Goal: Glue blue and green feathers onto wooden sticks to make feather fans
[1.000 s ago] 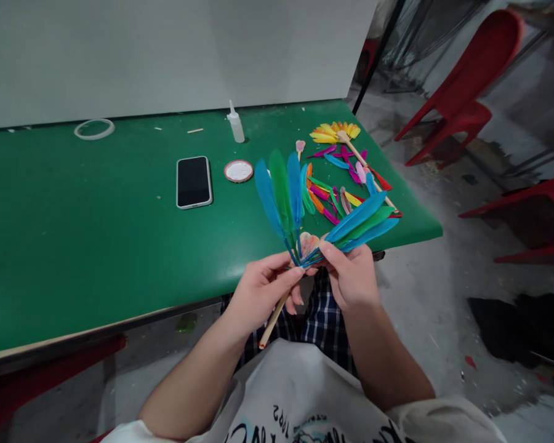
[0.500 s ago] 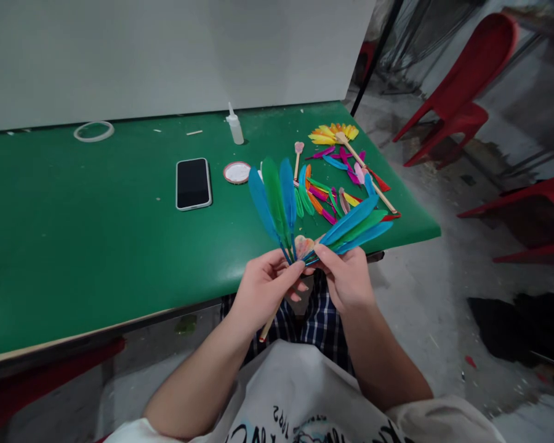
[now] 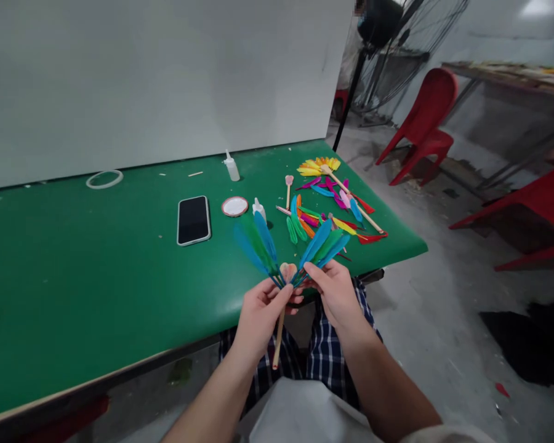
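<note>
A heart-topped stick (image 3: 288,272) is held up before the person's lap, just off the near edge of the green surface (image 3: 120,307), its wooden handle slanting down below the fingers. A left fan of blue and green feathers (image 3: 257,246) and a right fan of feathers (image 3: 323,247) spread out on either side of the heart. The left hand (image 3: 264,311) has its grip clamped where the quills meet, its thumb pressed just below the heart; the right hand (image 3: 336,292) has its grip closed on the quills of the right fan. The fingers hide the join, so whether the quills are fastened to the stick is hard to say.

Beyond the left fan stands a near bottle (image 3: 259,210), with a round white dish (image 3: 235,206) beside it and a phone (image 3: 193,221) farther left. Loose coloured feathers (image 3: 305,220) lie beyond the right fan. Farther back are a second heart-topped piece (image 3: 289,191), a far bottle (image 3: 231,168) and a yellow feather fan (image 3: 320,166).
</note>
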